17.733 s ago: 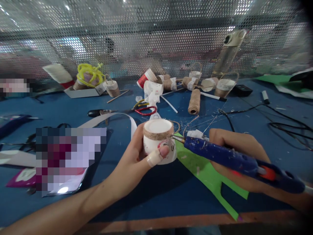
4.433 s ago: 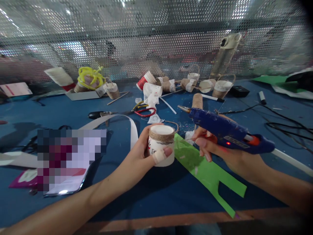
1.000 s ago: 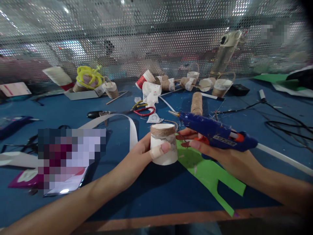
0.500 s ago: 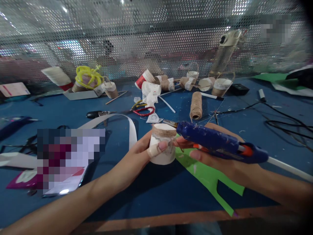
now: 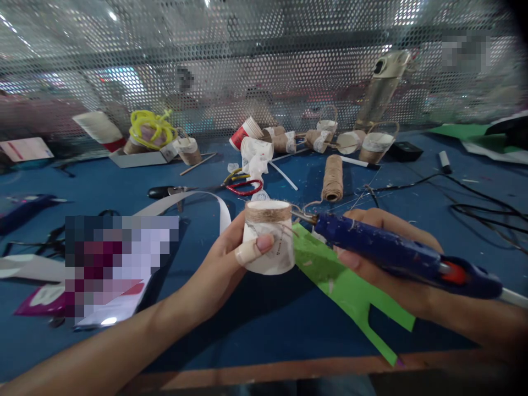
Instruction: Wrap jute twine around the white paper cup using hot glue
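My left hand is closed around a white paper cup, its bandaged thumb pressed on the front. Jute twine is wound in a band just below the cup's rim, and a loose strand shows at its right side. My right hand grips a blue hot glue gun, whose metal nozzle points left, close to the cup's wound band. A white glue stick sticks out of the gun's rear. Behind the cup lies the twine spool, with a strand running from it toward the cup. The right fingers are partly hidden by the gun.
Red-handled scissors and lace trim lie behind the cup. Several twine-wrapped cups stand or lie along the mesh panel. Green felt is at front right, a phone at left, and a black cable at right.
The glue gun has moved right and slightly down, its nozzle drawing off the cup's rim. The cup has shifted slightly left and turned, showing more of its printed front.
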The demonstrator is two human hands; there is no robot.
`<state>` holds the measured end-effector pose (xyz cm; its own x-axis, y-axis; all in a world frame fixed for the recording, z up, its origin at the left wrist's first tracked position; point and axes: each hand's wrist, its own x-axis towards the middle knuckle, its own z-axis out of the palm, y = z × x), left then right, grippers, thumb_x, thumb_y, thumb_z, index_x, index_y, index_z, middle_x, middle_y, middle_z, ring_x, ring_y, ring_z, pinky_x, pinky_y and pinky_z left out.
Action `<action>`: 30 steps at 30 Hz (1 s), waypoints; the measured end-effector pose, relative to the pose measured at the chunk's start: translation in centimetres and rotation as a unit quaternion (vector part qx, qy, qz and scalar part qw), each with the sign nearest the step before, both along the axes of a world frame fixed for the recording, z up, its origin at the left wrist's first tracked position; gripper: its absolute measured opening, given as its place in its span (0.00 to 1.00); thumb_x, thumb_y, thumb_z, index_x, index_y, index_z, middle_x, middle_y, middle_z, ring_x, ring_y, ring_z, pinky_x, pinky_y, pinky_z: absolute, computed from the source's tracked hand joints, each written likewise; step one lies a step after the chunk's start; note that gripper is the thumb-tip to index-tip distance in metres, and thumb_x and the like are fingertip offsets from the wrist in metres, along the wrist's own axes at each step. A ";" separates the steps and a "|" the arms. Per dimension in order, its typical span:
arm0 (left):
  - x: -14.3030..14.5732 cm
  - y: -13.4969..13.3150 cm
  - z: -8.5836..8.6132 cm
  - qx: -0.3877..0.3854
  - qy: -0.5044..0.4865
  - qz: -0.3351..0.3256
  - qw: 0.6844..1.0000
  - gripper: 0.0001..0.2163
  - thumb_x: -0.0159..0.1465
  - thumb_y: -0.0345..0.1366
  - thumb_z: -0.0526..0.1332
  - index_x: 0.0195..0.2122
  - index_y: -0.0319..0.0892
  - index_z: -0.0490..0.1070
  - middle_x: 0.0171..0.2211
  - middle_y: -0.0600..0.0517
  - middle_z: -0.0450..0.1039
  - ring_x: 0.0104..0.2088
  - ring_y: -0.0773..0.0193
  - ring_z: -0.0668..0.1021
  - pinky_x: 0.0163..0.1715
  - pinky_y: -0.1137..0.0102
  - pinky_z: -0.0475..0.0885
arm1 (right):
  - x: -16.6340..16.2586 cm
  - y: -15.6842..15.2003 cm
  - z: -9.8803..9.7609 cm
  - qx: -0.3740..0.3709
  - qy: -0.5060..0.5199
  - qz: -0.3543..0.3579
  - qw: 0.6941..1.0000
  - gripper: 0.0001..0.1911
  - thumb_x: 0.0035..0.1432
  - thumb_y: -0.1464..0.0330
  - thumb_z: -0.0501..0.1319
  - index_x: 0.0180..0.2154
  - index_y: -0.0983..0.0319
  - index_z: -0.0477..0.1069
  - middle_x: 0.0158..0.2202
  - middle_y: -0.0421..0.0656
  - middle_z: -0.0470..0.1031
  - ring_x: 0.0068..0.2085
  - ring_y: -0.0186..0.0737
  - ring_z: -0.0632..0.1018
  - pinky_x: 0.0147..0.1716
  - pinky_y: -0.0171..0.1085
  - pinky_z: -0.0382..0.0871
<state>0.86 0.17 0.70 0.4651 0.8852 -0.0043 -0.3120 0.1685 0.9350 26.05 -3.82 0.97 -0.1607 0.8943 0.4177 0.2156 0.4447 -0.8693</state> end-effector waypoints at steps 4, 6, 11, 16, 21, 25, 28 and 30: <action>-0.2 0.2 -0.3 0.029 0.002 -0.003 1.000 0.22 0.67 0.46 0.72 0.61 0.50 0.80 0.56 0.49 0.84 0.58 0.49 0.82 0.54 0.67 0.77 | 0.5 0.2 -0.4 0.033 -0.036 0.011 0.999 0.14 0.59 0.74 0.70 0.31 0.54 0.66 0.29 0.35 0.72 0.28 0.36 0.72 0.28 0.38 0.66; -0.3 0.2 -0.5 0.039 0.009 0.002 0.999 0.22 0.66 0.46 0.73 0.60 0.50 0.80 0.57 0.49 0.84 0.59 0.49 0.81 0.53 0.69 0.76 | 0.7 0.4 -0.6 0.044 -0.056 0.014 0.997 0.15 0.58 0.74 0.70 0.31 0.54 0.65 0.28 0.33 0.71 0.27 0.35 0.71 0.27 0.37 0.64; -0.5 0.1 -0.7 0.047 0.032 0.023 0.998 0.19 0.67 0.44 0.73 0.59 0.53 0.81 0.57 0.52 0.84 0.57 0.53 0.81 0.53 0.69 0.76 | 1.1 0.5 -0.7 0.057 -0.120 0.011 0.991 0.14 0.60 0.73 0.68 0.31 0.55 0.64 0.28 0.33 0.70 0.27 0.34 0.70 0.26 0.36 0.63; -0.7 0.2 -1.1 0.086 0.067 0.047 0.993 0.17 0.68 0.42 0.74 0.58 0.57 0.80 0.56 0.56 0.83 0.55 0.59 0.81 0.54 0.71 0.75 | 1.2 0.3 -0.7 0.080 -0.145 -0.004 0.986 0.16 0.57 0.76 0.68 0.30 0.56 0.62 0.27 0.32 0.67 0.26 0.32 0.68 0.26 0.36 0.61; -0.6 0.1 -1.1 0.109 0.096 0.067 0.987 0.18 0.68 0.41 0.74 0.58 0.56 0.78 0.54 0.56 0.82 0.53 0.62 0.81 0.52 0.73 0.75 | 1.0 0.2 -0.8 0.094 -0.157 -0.008 0.983 0.16 0.56 0.75 0.67 0.31 0.55 0.60 0.28 0.33 0.64 0.27 0.34 0.64 0.27 0.38 0.58; -0.5 0.1 -0.9 0.110 0.099 0.071 0.987 0.20 0.67 0.41 0.75 0.59 0.54 0.76 0.53 0.55 0.81 0.52 0.62 0.81 0.52 0.73 0.77 | 0.8 0.2 -0.9 0.102 -0.164 -0.010 0.981 0.18 0.55 0.71 0.69 0.31 0.55 0.59 0.28 0.32 0.64 0.28 0.33 0.64 0.28 0.37 0.57; -0.4 0.0 -0.8 0.114 0.092 0.065 0.987 0.21 0.67 0.41 0.75 0.59 0.52 0.74 0.54 0.53 0.81 0.52 0.60 0.82 0.50 0.72 0.78 | 0.8 0.1 -1.0 0.106 -0.175 -0.022 0.979 0.17 0.55 0.73 0.67 0.31 0.55 0.58 0.28 0.32 0.62 0.28 0.32 0.64 0.28 0.36 0.57; -0.3 0.0 -0.6 0.118 0.093 0.066 0.986 0.21 0.67 0.41 0.75 0.58 0.50 0.74 0.53 0.52 0.82 0.51 0.60 0.83 0.50 0.71 0.79 | 0.9 0.1 -0.9 0.110 -0.179 -0.025 0.977 0.17 0.55 0.73 0.67 0.31 0.55 0.58 0.28 0.31 0.62 0.28 0.32 0.63 0.27 0.36 0.56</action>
<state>0.54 0.16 0.10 0.3569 0.9244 0.1344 -0.1359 -0.0910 0.9865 26.92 -3.75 0.03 -0.2907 0.7994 0.5259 0.5141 0.5940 -0.6187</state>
